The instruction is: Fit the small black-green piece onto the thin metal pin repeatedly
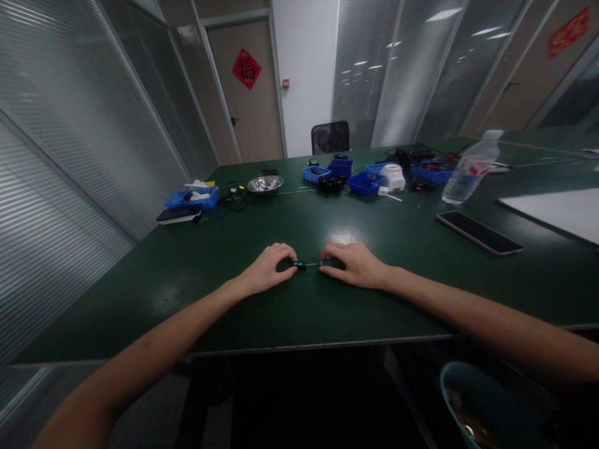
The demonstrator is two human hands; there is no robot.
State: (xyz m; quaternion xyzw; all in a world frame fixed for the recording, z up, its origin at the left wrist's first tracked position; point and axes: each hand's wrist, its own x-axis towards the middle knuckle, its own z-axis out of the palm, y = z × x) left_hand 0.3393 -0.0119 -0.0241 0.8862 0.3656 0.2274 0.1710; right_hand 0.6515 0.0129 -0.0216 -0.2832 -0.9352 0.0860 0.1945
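Both my hands rest on the dark green table (290, 312) near its front edge. My left hand (269, 268) is curled, its fingertips pinched on one end of a small dark part (300, 265) with a thin wire or pin. My right hand (353, 265) is closed over the other end, a small black piece (327, 262). The two hands are a few centimetres apart, with the little part spanning the gap. What exactly it is I cannot make out.
A phone (478, 232) lies to the right, a plastic water bottle (469, 168) behind it. Farther back stand several blue bins (365, 183), a metal bowl (264, 184), cables and a black chair (330, 136). A white sheet (559, 212) sits far right, a bin (486, 408) below the table.
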